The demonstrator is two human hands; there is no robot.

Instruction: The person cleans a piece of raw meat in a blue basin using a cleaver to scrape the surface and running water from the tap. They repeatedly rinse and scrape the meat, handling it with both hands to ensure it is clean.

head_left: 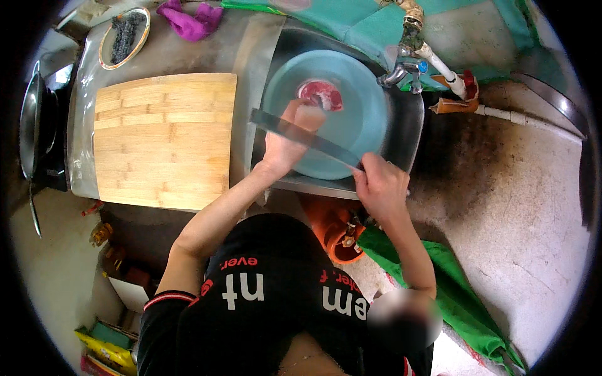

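My right hand [384, 188] is closed round the handle end of a kitchen knife [335, 151] at the basin's near right side. Its long blade slants up to the left, crossing over my left hand. My left hand [285, 147] reaches over the light blue plastic basin [371, 128], its fingers smeared by motion; whether they grip anything is unclear. Just beyond those fingers, a piece of red raw meat [325, 93] with pale fat lies in the basin, which appears to hold water.
The basin stands in a metal sink [401, 135] under a tap [401, 74]. To the left lies a wooden cutting board [166, 144]. Behind it are a dish [103, 55] with a dark scourer [127, 37] and a purple cloth [190, 22]. A black pan [30, 125] sits far left.
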